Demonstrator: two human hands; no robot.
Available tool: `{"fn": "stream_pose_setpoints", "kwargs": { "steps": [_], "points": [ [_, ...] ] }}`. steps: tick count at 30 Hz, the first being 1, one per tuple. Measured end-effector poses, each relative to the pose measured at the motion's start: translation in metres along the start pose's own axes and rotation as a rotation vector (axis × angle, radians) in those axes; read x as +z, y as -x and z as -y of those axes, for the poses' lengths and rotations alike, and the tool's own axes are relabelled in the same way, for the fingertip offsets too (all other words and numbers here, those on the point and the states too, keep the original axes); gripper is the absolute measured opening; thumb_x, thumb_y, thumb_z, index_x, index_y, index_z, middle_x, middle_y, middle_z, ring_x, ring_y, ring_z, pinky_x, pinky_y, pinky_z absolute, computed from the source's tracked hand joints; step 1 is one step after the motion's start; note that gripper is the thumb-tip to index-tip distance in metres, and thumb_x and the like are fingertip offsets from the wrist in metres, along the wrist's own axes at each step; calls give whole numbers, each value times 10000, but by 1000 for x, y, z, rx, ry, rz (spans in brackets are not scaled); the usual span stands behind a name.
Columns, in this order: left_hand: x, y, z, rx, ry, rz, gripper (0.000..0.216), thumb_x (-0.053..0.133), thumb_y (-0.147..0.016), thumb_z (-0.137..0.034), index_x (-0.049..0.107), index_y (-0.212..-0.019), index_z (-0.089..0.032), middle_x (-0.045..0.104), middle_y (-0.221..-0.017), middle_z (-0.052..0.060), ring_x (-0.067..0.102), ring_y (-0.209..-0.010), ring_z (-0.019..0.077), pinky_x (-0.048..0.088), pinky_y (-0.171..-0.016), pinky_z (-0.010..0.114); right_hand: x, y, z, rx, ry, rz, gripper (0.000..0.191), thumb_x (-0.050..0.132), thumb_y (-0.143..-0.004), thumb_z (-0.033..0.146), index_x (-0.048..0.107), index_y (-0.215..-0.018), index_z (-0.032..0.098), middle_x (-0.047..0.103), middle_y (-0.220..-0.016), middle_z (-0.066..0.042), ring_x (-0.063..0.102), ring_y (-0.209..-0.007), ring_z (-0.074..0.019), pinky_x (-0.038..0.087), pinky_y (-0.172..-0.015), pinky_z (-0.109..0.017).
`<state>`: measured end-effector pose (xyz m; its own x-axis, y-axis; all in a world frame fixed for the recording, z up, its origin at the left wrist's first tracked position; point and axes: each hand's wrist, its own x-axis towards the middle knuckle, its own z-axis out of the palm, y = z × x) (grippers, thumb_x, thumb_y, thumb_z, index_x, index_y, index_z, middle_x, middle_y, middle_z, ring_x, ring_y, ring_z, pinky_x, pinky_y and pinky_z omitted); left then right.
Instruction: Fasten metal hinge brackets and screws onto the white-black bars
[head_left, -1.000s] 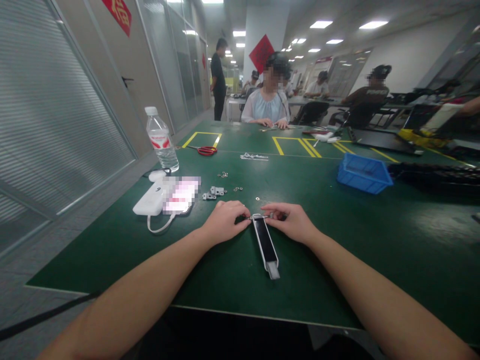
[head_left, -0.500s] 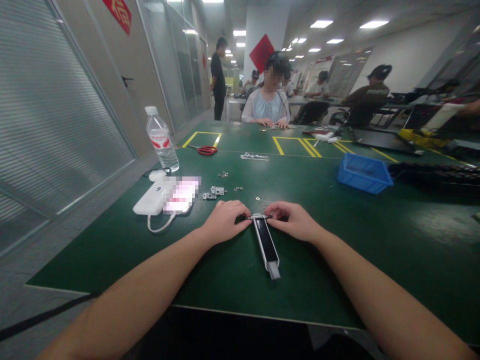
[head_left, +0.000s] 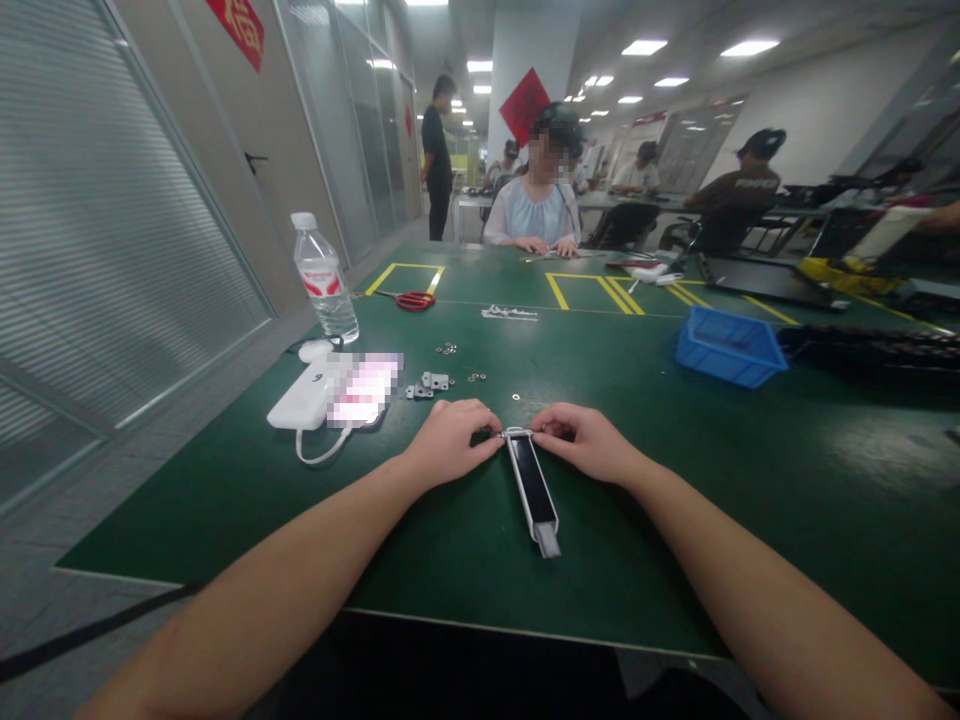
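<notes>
A long narrow white frame with a dark flat inner face lies on the green table in front of me, a grey tab jutting from its near end. My left hand is closed in a pinch at the left of its far end, on what looks like a thin metal pin. On the opposite side, my right hand pinches with thumb and fingertips close against that same end; what it holds is too small to tell. Just beyond lies a single small ring, like a washer.
Left of my hands are grey metal brackets, several small rings, a phone, a white power bank and a water bottle. Red-handled scissors lie farther back. A blue bin stands right. A person sits opposite.
Almost nothing differs. The fingers of my right hand have shifted very slightly at the far end of the frame, which stays in place.
</notes>
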<state>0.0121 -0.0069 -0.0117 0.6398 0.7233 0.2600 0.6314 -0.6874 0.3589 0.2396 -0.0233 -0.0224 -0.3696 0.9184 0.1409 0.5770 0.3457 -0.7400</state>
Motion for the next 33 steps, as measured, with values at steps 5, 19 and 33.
{"fn": "stream_pose_setpoints", "kwargs": {
  "steps": [5, 19, 33],
  "points": [
    [2, 0, 1, 0, 0, -2, 131, 571, -848, -308, 642, -892, -207, 647, -917, 0, 586, -896, 177, 347, -762, 320, 2, 0, 0, -27, 28, -16, 147, 579, -806, 301, 644, -841, 173, 561, -738, -15, 495, -619, -119, 426, -607, -278],
    [2, 0, -2, -10, 8, 1, 122, 574, -839, -296, 635, -877, -198, 645, -901, 11, 586, -885, 179, 366, -759, 318, 5, -1, -2, -26, 50, -37, 138, 589, -807, 304, 637, -833, 177, 548, -729, -8, 488, -618, -117, 420, -604, -272],
    [-1, 4, 7, -52, 109, -4, 798, 686, -702, -469, 313, -1362, -222, 569, -1158, 94, 527, -1059, 260, 379, -909, 435, 3, 0, 1, -56, 100, -9, 117, 560, -827, 283, 617, -848, 184, 561, -775, -23, 502, -651, -126, 436, -627, -284]
  ]
}}
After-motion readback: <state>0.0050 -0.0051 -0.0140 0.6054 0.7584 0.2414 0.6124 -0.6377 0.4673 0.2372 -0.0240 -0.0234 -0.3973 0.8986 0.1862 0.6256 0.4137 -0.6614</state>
